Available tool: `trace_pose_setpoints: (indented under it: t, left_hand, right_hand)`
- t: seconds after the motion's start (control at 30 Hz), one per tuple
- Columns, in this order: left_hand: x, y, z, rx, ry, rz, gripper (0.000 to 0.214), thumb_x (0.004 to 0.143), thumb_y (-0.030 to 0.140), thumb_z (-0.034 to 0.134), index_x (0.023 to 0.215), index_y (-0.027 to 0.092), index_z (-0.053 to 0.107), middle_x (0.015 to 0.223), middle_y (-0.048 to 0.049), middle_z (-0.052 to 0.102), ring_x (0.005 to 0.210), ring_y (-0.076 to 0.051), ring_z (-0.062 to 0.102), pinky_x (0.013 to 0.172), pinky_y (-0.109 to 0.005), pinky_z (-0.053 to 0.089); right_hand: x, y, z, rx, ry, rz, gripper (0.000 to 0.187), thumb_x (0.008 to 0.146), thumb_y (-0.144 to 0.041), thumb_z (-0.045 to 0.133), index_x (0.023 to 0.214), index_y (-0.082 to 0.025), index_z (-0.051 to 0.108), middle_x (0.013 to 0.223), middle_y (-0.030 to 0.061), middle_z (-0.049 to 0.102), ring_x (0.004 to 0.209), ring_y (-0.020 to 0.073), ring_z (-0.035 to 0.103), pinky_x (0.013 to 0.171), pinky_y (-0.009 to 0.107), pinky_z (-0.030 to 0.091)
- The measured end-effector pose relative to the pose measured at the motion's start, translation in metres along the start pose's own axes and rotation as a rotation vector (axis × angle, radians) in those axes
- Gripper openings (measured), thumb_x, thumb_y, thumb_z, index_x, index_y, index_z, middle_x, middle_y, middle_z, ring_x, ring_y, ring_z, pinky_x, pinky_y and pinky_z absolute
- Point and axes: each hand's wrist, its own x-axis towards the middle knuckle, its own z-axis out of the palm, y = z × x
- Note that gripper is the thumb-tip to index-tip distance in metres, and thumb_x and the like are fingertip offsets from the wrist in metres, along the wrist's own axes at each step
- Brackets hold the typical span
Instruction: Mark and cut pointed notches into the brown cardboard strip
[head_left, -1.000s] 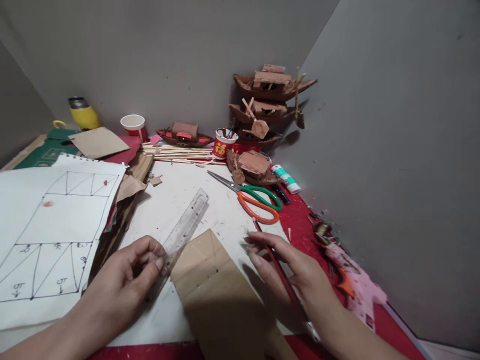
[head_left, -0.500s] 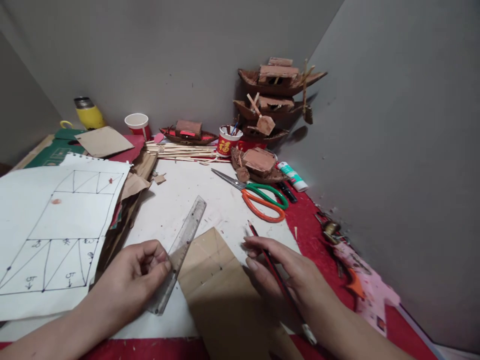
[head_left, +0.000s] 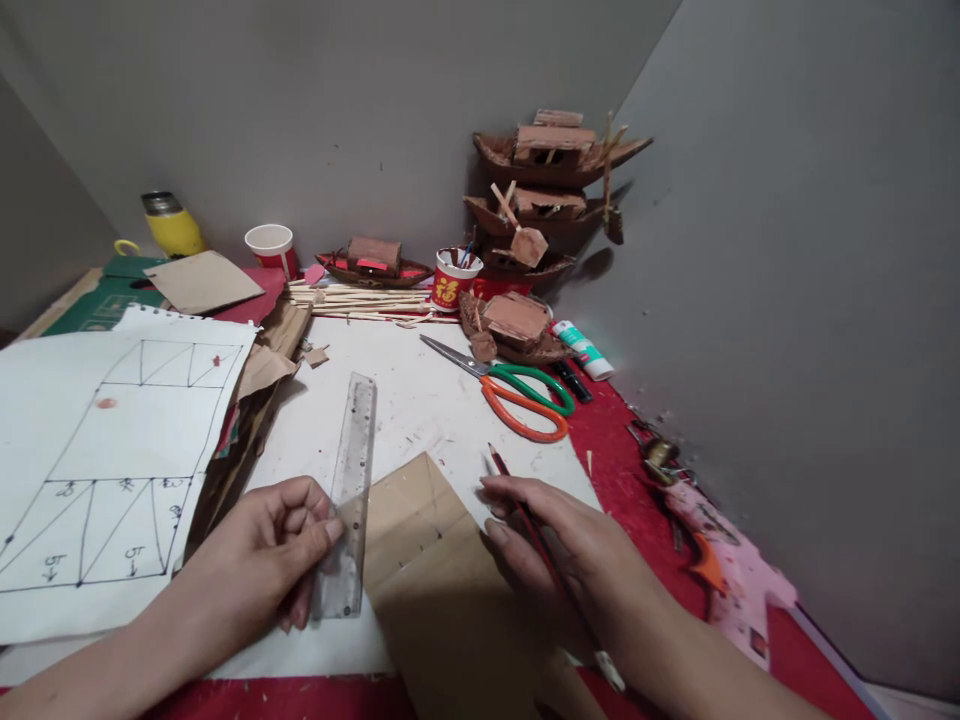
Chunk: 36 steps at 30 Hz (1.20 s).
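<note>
A clear plastic ruler (head_left: 355,460) is pinched near its lower part by my left hand (head_left: 281,555), thumb on top. It stands nearly upright in the view, just left of a piece of brown cardboard (head_left: 450,590). Pencil lines and marks show on the cardboard's upper end. My right hand (head_left: 577,560) holds a dark red and black pencil (head_left: 536,530), its tip pointing away from me beyond the fingers and off the surface. The right fingers are beside the cardboard's right edge. Beyond lie scissors (head_left: 517,395) with green and orange handles.
A paper with a line drawing (head_left: 142,440) lies left on stacked cardboard. Thin wooden sticks (head_left: 367,298), a red paper cup (head_left: 456,280) and model boats (head_left: 555,150) stand along the back. A glue tube (head_left: 583,350) and a pink glue gun (head_left: 720,560) lie right.
The ruler has swung counterclockwise from a rightward slant to nearly upright in my left hand. My right hand and pencil have shifted very slightly left.
</note>
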Motion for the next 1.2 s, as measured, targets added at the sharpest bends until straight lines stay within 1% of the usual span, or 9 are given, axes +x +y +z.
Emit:
trace_pose_setpoints:
  t: [0.1,0.2,0.37,0.5,0.63,0.73,0.87,1.07,1.2]
  left_hand:
    - [0.0,0.0,0.003,-0.048,-0.045,-0.041,0.049,0.066,0.061,0.073,0.069,0.02,0.045,0.04,0.0099,0.045,0.03,-0.008,0.045,0.032,-0.017,0.035]
    - [-0.002,-0.003,0.005,-0.062,-0.1,-0.08,0.048,0.068,0.058,0.074,0.069,0.02,0.045,0.042,0.009,0.049,0.033,-0.009,0.052,0.035,-0.016,0.039]
    - [-0.007,-0.011,0.011,-0.121,-0.156,-0.117,0.044,0.07,0.05,0.077,0.072,0.019,0.046,0.055,0.006,0.059,0.043,-0.01,0.06,0.04,-0.017,0.043]
    - [-0.01,-0.013,0.016,-0.119,-0.15,-0.122,0.043,0.073,0.052,0.074,0.074,0.018,0.047,0.057,0.0052,0.06,0.044,-0.01,0.06,0.042,-0.017,0.042]
    - [-0.011,-0.011,0.017,-0.102,-0.152,-0.133,0.047,0.069,0.057,0.074,0.073,0.018,0.047,0.055,0.0061,0.057,0.044,-0.01,0.059,0.042,-0.017,0.041]
    - [-0.011,-0.008,0.017,-0.094,-0.165,-0.143,0.05,0.067,0.06,0.074,0.073,0.018,0.047,0.056,0.0059,0.058,0.044,-0.009,0.058,0.044,-0.018,0.043]
    - [-0.012,-0.006,0.018,-0.095,-0.163,-0.143,0.05,0.068,0.059,0.074,0.073,0.018,0.047,0.056,0.006,0.058,0.043,-0.007,0.056,0.043,-0.017,0.041]
    - [-0.01,-0.004,0.019,-0.079,-0.17,-0.143,0.05,0.067,0.061,0.073,0.072,0.019,0.046,0.056,0.0056,0.057,0.043,-0.008,0.055,0.044,-0.019,0.041]
    - [-0.01,-0.003,0.019,-0.027,-0.207,-0.165,0.044,0.073,0.057,0.07,0.074,0.019,0.047,0.06,0.0046,0.059,0.047,-0.009,0.056,0.047,-0.019,0.042]
  right_hand:
    - [0.001,-0.001,0.0,-0.004,0.002,-0.013,0.026,0.094,-0.025,0.052,0.12,-0.022,0.053,0.106,0.009,0.071,0.092,0.0209,0.07,0.076,0.031,0.056]
    - [0.001,-0.001,-0.001,-0.009,0.004,-0.018,0.025,0.094,-0.024,0.052,0.119,-0.021,0.054,0.104,0.0096,0.072,0.091,0.0214,0.071,0.076,0.031,0.057]
    - [0.003,-0.002,-0.001,0.002,0.01,-0.032,0.026,0.093,-0.023,0.052,0.119,-0.021,0.055,0.104,0.0096,0.072,0.091,0.0215,0.071,0.075,0.031,0.057]
    - [0.002,0.0,0.0,-0.007,0.007,-0.036,0.026,0.093,-0.024,0.053,0.118,-0.021,0.057,0.103,0.0097,0.072,0.09,0.022,0.071,0.075,0.032,0.058]
    - [0.002,0.0,0.0,-0.016,0.007,-0.041,0.025,0.093,-0.025,0.053,0.117,-0.02,0.058,0.101,0.0096,0.072,0.088,0.0213,0.071,0.075,0.032,0.058]
    - [0.002,-0.001,0.0,-0.024,0.005,-0.045,0.025,0.093,-0.024,0.053,0.117,-0.019,0.057,0.101,0.0099,0.072,0.089,0.021,0.07,0.077,0.031,0.057]
    - [0.001,-0.001,0.0,-0.032,-0.019,-0.03,0.025,0.093,-0.024,0.053,0.118,-0.019,0.057,0.102,0.0104,0.072,0.09,0.0213,0.07,0.077,0.032,0.057]
    - [0.002,-0.001,-0.001,-0.028,0.001,-0.046,0.026,0.092,-0.023,0.053,0.117,-0.021,0.058,0.099,0.0099,0.073,0.086,0.0219,0.071,0.073,0.032,0.058]
    - [0.003,-0.002,-0.002,-0.001,0.009,-0.061,0.027,0.092,-0.02,0.054,0.118,-0.021,0.058,0.101,0.0103,0.072,0.088,0.0219,0.07,0.075,0.032,0.057]
